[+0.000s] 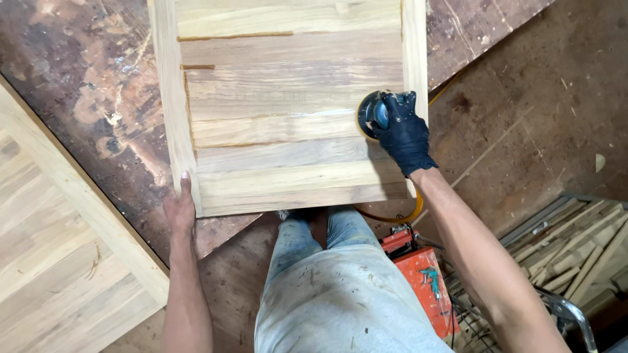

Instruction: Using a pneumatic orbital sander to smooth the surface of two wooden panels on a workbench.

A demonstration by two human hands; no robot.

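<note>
Wooden panel point(288, 104) being sanded at its 3 o'clock edge.
The orbital sander point(373, 112) is grasped by the gloved right hand point(405, 134); the panel's 8 o'clock corner is clasped by the bare left hand point(180, 209); glue lines remain unsanded.

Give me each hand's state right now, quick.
Left hand: bare, fingers bent over the wooden panel's left edge, steadying it.
Right hand: in a black glove, closed on a round sander pressed against the panel.
</note>
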